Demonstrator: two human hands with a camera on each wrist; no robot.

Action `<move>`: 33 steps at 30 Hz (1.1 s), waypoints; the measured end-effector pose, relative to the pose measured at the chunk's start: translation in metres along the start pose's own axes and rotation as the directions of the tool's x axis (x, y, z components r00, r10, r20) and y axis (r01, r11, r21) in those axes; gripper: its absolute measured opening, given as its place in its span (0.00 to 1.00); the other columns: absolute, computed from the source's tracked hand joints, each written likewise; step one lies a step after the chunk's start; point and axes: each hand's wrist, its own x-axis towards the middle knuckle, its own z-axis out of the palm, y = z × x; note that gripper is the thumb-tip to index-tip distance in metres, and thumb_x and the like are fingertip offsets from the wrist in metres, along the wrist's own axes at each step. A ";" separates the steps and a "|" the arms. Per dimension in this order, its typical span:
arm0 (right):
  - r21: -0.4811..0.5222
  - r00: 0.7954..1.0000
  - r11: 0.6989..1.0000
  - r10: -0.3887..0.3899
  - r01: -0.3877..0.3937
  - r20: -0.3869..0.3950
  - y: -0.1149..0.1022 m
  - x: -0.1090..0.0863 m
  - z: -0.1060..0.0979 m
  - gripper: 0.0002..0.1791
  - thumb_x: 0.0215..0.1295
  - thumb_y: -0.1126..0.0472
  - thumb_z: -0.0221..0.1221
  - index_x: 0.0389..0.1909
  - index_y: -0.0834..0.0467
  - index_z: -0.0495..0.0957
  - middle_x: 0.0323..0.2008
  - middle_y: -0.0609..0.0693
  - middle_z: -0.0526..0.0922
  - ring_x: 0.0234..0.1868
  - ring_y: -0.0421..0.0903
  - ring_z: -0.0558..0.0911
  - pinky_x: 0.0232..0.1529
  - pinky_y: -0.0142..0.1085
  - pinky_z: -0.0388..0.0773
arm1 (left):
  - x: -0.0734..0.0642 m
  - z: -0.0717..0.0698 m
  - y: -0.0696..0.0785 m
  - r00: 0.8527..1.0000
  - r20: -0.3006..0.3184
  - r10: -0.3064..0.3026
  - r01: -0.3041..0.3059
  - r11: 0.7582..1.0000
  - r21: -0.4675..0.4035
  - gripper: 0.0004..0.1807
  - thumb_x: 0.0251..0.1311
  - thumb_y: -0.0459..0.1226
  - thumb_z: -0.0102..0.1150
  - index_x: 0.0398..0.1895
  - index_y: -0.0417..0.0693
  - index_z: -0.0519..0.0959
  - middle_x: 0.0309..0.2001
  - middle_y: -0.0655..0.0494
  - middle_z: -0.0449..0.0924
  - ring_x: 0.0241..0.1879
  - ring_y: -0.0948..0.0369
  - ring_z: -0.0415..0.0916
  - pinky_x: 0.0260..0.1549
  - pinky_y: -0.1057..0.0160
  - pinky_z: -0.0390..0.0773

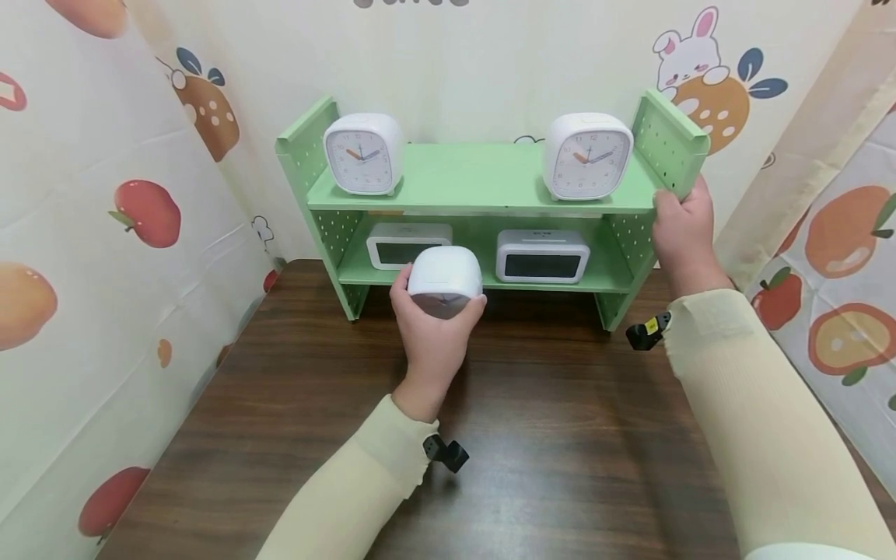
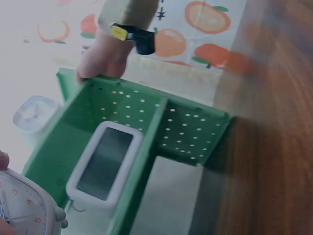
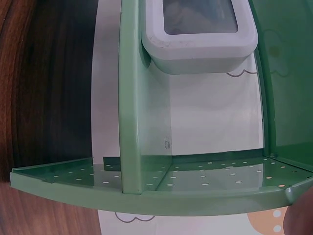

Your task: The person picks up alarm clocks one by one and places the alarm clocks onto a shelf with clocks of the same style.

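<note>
My left hand (image 1: pixel 434 338) holds a white alarm clock (image 1: pixel 446 267) between thumb and fingers, in front of the lower level of a green two-level shelf (image 1: pixel 476 175). The clock's dial tilts down toward me; in the left wrist view part of its numbered face (image 2: pixel 29 208) shows at the lower left. My right hand (image 1: pixel 687 233) grips the shelf's right side panel (image 1: pixel 668 144). Two matching dial clocks stand on the upper level, one at left (image 1: pixel 362 155) and one at right (image 1: pixel 589 158). Below sit two white digital clocks, the left one (image 1: pixel 413 233) partly hidden by the held clock, the right one (image 1: pixel 542 257) unobstructed.
The shelf stands at the back of a dark brown wooden table (image 1: pixel 532 428). Fruit-printed white cloth (image 1: pixel 70 257) hangs on the left, behind and on the right. Perforated side panels (image 3: pixel 205 178) close off both shelf ends.
</note>
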 end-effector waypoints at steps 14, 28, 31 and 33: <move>-0.031 1.000 0.999 0.009 -0.009 0.002 -0.002 0.000 0.001 0.27 0.76 0.63 0.43 0.75 0.50 0.64 0.71 0.51 0.71 0.67 0.43 0.70 0.72 0.34 0.61 | 0.044 -0.009 0.038 0.986 -0.036 0.166 -0.168 0.982 -0.090 0.56 0.46 0.40 0.83 0.75 0.48 0.55 0.69 0.55 0.61 0.64 0.58 0.63 0.56 0.51 0.76; -0.041 1.000 0.999 0.009 -0.008 0.007 0.002 0.000 0.000 0.28 0.76 0.63 0.42 0.76 0.51 0.62 0.72 0.51 0.68 0.69 0.43 0.68 0.72 0.32 0.60 | 0.063 -0.003 0.055 0.984 -0.017 0.177 -0.178 0.982 -0.060 0.56 0.45 0.42 0.83 0.74 0.46 0.55 0.69 0.55 0.62 0.64 0.60 0.62 0.57 0.58 0.75; -0.035 1.000 0.999 0.004 -0.004 0.005 0.001 0.001 0.000 0.28 0.76 0.64 0.42 0.75 0.51 0.62 0.72 0.51 0.69 0.69 0.43 0.68 0.72 0.33 0.61 | 0.064 -0.001 0.054 0.985 -0.013 0.169 -0.170 0.984 -0.060 0.56 0.45 0.42 0.83 0.74 0.47 0.56 0.69 0.56 0.61 0.64 0.61 0.62 0.57 0.58 0.75; -0.031 1.000 1.000 0.003 -0.004 -0.001 0.000 0.001 0.000 0.28 0.76 0.64 0.43 0.75 0.51 0.63 0.71 0.51 0.70 0.68 0.43 0.69 0.72 0.33 0.62 | 0.065 0.000 0.054 0.986 -0.006 0.168 -0.168 0.984 -0.060 0.56 0.46 0.42 0.82 0.75 0.47 0.55 0.69 0.56 0.61 0.65 0.61 0.61 0.57 0.58 0.75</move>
